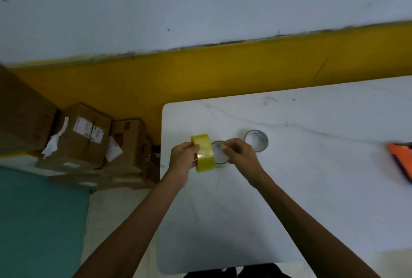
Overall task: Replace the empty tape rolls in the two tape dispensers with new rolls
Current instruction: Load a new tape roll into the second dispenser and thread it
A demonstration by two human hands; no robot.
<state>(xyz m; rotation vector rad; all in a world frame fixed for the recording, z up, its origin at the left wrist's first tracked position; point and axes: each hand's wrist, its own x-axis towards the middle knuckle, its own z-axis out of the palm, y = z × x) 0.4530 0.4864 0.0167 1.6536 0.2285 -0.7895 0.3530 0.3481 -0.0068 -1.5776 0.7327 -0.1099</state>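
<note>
My left hand (184, 160) grips a yellow tape roll (203, 153), held upright on its edge above the white table (289, 188). My right hand (239, 157) is beside it with fingertips pinched, seemingly on the tape's loose end; the tape itself is too thin to make out. Directly behind the yellow roll a clear empty tape core (219, 155) lies flat on the table. A second clear empty core (256, 140) lies a little further back to the right. One orange tape dispenser (401, 158) pokes in at the right edge, blurred.
The table's left edge runs just beside my left hand. On the floor to the left stand several cardboard boxes (84, 139) against a yellow-and-white wall. A teal floor mat (40, 222) lies at lower left.
</note>
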